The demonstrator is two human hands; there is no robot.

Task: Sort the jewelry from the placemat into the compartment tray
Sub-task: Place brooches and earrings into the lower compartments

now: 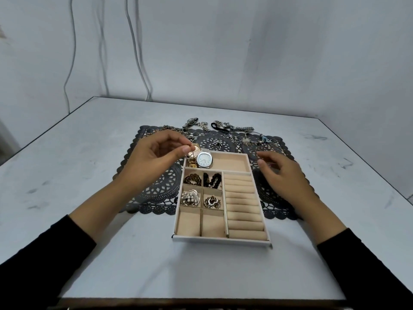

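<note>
Left hand (161,151) pinching small piece (191,153) above tray (223,240) at 11 o'clock; right hand (279,173) loosely apart, empty; lower gently beside watch (204,159), avoid tangling

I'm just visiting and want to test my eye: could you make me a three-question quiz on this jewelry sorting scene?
1. True or false: the ring-roll section of the beige compartment tray holds rings.
2. Which hand pinches a small piece above the white-faced silver watch: A) left hand, B) right hand?
3. Fill in: unsorted jewelry lies along the ___ edge of the black lace placemat.

Key: 1 false, its rolls are bare; 2 A; 3 far.
</note>
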